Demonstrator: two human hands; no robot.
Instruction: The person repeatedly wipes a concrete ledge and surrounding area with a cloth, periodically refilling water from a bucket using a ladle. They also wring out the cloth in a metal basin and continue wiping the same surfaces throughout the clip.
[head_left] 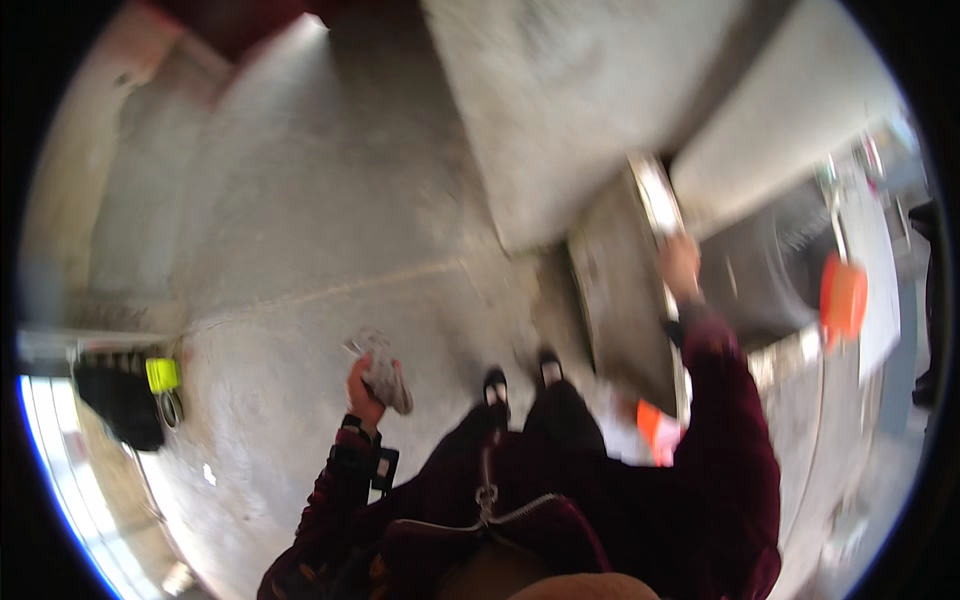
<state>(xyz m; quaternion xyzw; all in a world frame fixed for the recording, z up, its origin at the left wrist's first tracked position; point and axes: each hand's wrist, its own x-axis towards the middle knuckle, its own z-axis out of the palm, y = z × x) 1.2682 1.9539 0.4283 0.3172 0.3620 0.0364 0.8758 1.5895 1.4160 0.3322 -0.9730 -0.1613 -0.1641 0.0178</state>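
My left hand (366,396) is closed around a crumpled greyish-white cloth (388,382), held out over the floor to the left of my legs. On the right, my right hand (680,264) is at the bright front rim of a sink-like basin (657,196) with a dark inside. Motion smears its fingers, so whether it grips the rim or only touches it cannot be told. An orange plastic scoop or dipper (843,298) sits at the basin's far right side.
Below the basin, near my right leg, is an orange and white object (655,430). Pale concrete floor (300,240) stretches ahead and left. A large light-coloured block (570,110) stands ahead right. At far left are a black bag-like item (120,400) and a yellow-green object (162,374).
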